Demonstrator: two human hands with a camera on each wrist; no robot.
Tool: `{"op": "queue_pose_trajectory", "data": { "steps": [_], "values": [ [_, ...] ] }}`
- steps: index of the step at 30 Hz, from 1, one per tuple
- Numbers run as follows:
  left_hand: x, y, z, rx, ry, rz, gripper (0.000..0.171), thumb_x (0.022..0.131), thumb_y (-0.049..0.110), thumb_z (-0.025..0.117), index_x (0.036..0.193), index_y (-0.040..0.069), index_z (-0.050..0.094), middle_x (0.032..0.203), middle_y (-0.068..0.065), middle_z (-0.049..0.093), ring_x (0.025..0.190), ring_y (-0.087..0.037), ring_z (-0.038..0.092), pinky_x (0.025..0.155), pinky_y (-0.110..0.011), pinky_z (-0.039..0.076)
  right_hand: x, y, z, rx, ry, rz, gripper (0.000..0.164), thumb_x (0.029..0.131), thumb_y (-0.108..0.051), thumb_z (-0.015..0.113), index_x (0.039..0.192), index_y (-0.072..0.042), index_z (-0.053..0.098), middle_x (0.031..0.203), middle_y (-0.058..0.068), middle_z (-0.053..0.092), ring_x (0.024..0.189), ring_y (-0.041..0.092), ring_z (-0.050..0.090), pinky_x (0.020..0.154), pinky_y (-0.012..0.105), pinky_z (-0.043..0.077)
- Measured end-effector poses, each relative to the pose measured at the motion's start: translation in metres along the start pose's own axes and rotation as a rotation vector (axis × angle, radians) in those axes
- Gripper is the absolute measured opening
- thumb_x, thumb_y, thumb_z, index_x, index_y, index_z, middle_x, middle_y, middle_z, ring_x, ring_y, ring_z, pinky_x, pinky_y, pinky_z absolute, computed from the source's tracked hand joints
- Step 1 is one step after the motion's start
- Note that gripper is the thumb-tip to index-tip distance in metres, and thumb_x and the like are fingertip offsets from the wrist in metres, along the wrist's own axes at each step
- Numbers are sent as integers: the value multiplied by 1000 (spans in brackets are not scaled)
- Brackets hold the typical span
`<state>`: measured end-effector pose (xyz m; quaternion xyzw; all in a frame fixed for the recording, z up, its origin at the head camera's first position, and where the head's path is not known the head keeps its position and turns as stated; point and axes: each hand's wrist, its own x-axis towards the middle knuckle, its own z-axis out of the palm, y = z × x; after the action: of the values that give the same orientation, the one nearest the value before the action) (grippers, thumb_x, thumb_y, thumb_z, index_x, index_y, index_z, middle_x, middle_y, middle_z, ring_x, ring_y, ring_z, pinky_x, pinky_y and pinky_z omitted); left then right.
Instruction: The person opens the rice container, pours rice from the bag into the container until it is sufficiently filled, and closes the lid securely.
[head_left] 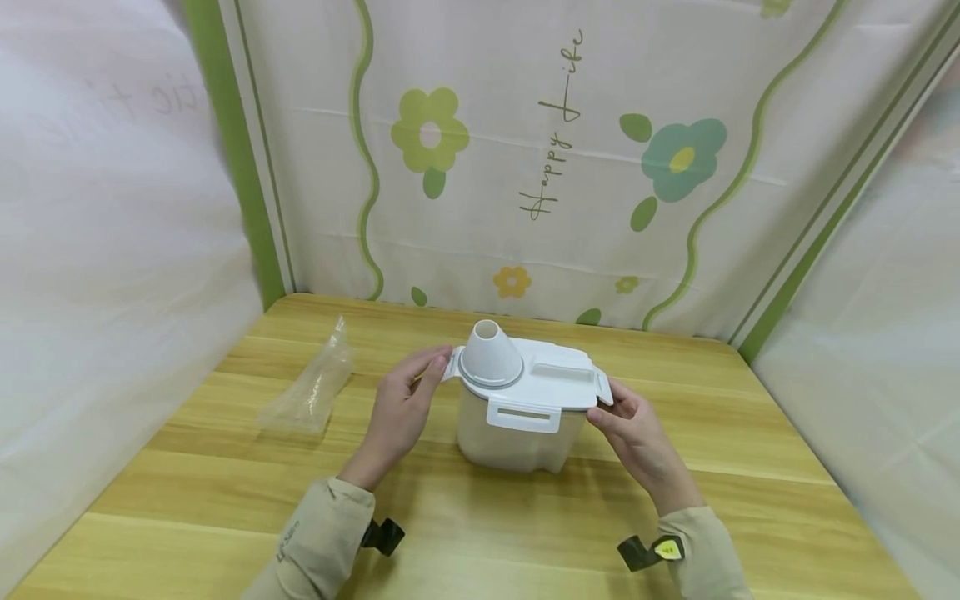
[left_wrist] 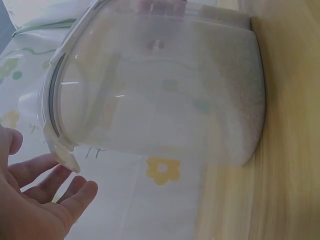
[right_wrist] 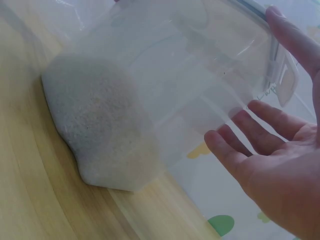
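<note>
A translucent container stands on the table with pale grains, like rice, in its lower part. Its white lid carries a cone-shaped spout and a raised handle. My left hand is at the lid's left end, fingertips touching the side latch; in the left wrist view the thumb tip looks slightly apart from it. At the other end, my right hand has its thumb on the lid's rim and loosely spread fingers beside the container wall, near the right latch. A front latch sticks out.
A crumpled clear plastic bag lies on the wooden table, left of the container. Behind the table hangs a printed curtain with flowers and lettering. White fabric walls close off both sides.
</note>
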<state>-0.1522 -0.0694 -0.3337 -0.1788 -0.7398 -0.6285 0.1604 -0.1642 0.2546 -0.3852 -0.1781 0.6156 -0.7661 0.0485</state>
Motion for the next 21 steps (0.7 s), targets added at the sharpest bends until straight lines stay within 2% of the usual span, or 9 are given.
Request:
{"op": "queue_pose_trajectory", "data": {
  "steps": [11,16,18,21],
  "values": [
    [-4,0,7,65,35,87,27,102,2,50,120,-14,62,127,-23,60,119,-34,57,96,-33,48,0,-1,0,16,3,12,66,95,4,60,150,10,24,147,16,41,129,22,45,105,31,41],
    [-5,-23,13,80,45,126,28,103,3,50,125,-12,60,133,-20,56,125,-34,52,97,-35,47,1,0,0,29,27,10,62,98,-2,57,149,13,24,144,13,46,128,21,48,105,32,41],
    [-6,-33,16,84,50,143,30,104,5,49,128,-10,58,134,-19,54,126,-32,51,96,-34,47,2,0,1,37,35,7,60,99,-3,55,148,14,25,143,13,47,127,22,49,105,32,41],
    [-8,-41,20,87,53,163,33,105,11,49,132,-6,57,137,-15,53,127,-26,51,95,-31,48,2,0,2,52,44,6,59,99,-3,56,147,13,28,143,14,47,127,22,49,105,33,41]
  ]
}}
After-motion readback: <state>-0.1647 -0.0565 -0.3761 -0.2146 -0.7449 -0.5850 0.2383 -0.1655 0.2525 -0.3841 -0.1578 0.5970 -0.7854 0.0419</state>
